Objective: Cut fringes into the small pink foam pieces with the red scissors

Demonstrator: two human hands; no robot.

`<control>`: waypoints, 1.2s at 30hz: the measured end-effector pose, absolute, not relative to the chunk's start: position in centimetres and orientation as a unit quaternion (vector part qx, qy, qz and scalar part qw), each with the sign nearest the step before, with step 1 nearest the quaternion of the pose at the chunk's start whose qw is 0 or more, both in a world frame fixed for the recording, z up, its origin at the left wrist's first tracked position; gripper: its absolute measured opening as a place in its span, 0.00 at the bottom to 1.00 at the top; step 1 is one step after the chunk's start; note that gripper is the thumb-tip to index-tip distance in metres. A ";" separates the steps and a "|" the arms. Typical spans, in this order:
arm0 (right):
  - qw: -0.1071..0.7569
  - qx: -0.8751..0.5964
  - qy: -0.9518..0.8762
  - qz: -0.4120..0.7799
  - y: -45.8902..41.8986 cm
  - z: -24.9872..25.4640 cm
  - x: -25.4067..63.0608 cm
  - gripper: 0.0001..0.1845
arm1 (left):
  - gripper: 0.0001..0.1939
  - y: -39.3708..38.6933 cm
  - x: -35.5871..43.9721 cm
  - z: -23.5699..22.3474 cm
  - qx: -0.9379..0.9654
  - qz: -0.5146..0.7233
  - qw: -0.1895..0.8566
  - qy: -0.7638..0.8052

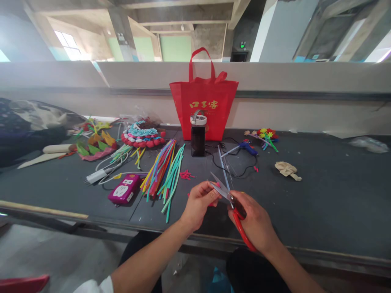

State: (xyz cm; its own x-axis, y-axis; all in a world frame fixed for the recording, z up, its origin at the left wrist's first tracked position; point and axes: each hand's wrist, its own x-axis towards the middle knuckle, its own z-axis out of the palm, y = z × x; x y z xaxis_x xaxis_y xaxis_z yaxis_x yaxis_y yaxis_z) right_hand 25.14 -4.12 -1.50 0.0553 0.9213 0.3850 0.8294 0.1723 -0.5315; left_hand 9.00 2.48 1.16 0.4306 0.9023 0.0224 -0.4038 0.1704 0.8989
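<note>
My right hand (pixel 253 219) grips red-handled scissors (pixel 242 232), whose blades are parted and point toward my other hand. Pinched in my left hand (pixel 200 203) is a small pink-red piece (pixel 218 185), right beside the blades; the fingers cover most of it. Behind that hand lies a little pile of short pink-red pieces (pixel 186 175) on the dark table. To its left, long colourful strips (pixel 161 171) are fanned out in a bunch. Beyond the scissors are clear glue sticks (pixel 224 167) and a blue glue gun (pixel 249 147).
A phone on a stand (pixel 198 141) is in front of a red bag (pixel 204 93). At left sit a purple power box (pixel 124 189), a white cable, and craft flowers (pixel 96 148). Crumpled beige paper (pixel 287 169) and a small flower bunch (pixel 265 137) lie right.
</note>
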 end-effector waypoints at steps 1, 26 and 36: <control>0.342 -0.637 -0.687 0.067 -4.0 -1.6 25.2 0.20 | 0.11 2.5 9.0 1.1 0.452 0.458 0.714 0.276; 0.359 -0.648 -0.660 0.127 -4.2 -0.8 25.9 0.16 | 0.09 2.7 8.8 1.1 0.446 0.448 0.735 0.246; 0.358 -0.623 -0.676 0.165 -4.6 -0.7 25.3 0.13 | 0.08 2.8 8.4 1.7 0.432 0.404 0.777 0.217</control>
